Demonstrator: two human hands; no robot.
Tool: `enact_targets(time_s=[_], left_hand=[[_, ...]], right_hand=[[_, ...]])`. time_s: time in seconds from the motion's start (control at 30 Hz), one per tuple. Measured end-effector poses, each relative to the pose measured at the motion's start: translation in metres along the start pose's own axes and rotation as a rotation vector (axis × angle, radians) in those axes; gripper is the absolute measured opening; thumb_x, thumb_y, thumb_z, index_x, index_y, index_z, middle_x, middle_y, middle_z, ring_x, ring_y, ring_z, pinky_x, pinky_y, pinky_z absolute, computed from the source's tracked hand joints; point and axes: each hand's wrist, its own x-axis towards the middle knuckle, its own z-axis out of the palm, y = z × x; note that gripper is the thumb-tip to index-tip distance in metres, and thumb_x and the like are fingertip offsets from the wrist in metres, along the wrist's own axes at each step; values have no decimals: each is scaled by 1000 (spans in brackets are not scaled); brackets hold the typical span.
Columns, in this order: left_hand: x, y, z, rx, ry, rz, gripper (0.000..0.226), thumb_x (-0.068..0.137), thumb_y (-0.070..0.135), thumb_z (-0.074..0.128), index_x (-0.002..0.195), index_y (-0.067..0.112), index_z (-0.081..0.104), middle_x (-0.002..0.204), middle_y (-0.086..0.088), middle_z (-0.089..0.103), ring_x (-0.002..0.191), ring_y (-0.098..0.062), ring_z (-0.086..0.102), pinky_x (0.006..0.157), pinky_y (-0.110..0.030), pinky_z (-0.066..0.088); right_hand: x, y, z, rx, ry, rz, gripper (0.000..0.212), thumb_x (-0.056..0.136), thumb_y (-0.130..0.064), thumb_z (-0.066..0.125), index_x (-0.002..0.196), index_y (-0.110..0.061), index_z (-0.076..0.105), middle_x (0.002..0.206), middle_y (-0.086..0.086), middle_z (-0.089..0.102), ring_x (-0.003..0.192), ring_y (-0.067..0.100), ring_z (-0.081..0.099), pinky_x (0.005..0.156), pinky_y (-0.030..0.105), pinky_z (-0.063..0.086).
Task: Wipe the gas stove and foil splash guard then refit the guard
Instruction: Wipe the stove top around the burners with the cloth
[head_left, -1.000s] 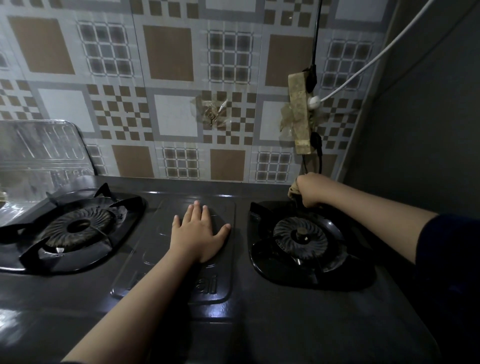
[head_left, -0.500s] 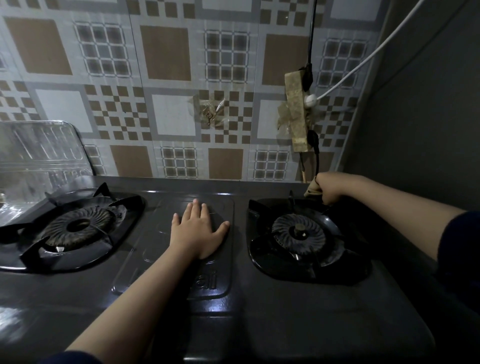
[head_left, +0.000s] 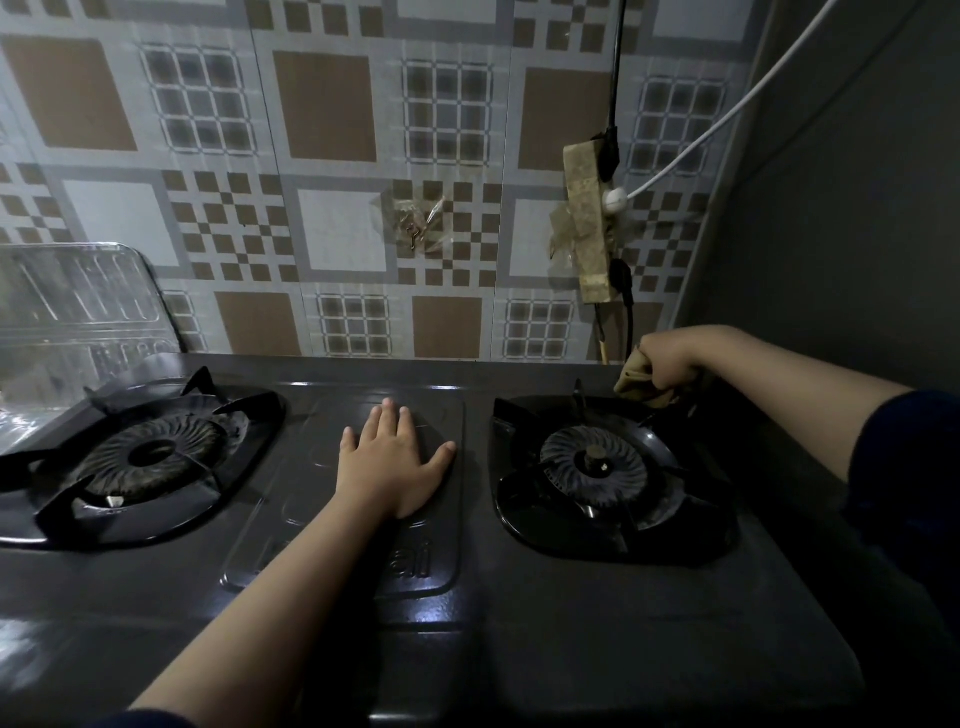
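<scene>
A dark two-burner gas stove (head_left: 597, 613) fills the lower view, with a left burner (head_left: 150, 457) and a right burner (head_left: 595, 467). My left hand (head_left: 392, 462) lies flat, fingers spread, on the raised centre panel between the burners. My right hand (head_left: 667, 361) is closed on a tan cloth (head_left: 636, 382) pressed at the stove's back right corner, just behind the right burner's pan support. The shiny foil splash guard (head_left: 72, 317) stands at the far left behind the left burner, partly cut off by the frame edge.
A patterned tile wall (head_left: 332, 228) rises right behind the stove. A taped power strip (head_left: 589, 228) with a black cable and a white cable (head_left: 727, 111) hangs just above my right hand. A dark grey side wall (head_left: 841, 218) closes in the right.
My right hand has slid the cloth rightward along the stove's back edge, from behind the right burner toward the back right corner. My left hand has stayed flat on the centre panel.
</scene>
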Motion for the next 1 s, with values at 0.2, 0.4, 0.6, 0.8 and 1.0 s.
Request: enact_targets(time_s=[0.2,0.4,0.6,0.8,1.0], left_hand=[[2,-2,2,3,12,-1,86,91,68,24,154,11,9,162,-8,0,150,-20,-1,120,-47,5],[2,-1,2,12,12,-2,86,91,68,23,154,11,10,162,-9,1,150,-22,0,119,-48,5],[1,-1,4,15,17,-6,86,91,68,23,154,10,11,162,-9,2,150,-22,1,119,-49,6],[2,2,3,-8,19,-6,87,90,68,25,153,9,14,162,-12,5,149,-25,2,118,-51,7],[3,0,2,-32,21,10,87,91,66,26,153,6,14,161,-14,4,149,-26,1,117,-53,6]], right_hand=[[-9,9,4,3,30,84,27,80,0,46,99,0,65,102,14,66,82,23,58,64,30,46],[-40,8,16,79,77,111,28,83,0,51,109,7,61,72,5,51,61,15,45,50,24,37],[-46,6,31,183,149,186,41,81,-4,59,120,8,55,92,14,63,80,24,61,62,28,50],[-56,5,41,197,235,287,22,81,-18,63,98,-4,59,104,16,62,85,26,58,75,29,51],[-86,-7,48,226,152,330,11,84,-6,54,74,-10,52,85,8,56,77,17,53,57,20,44]])
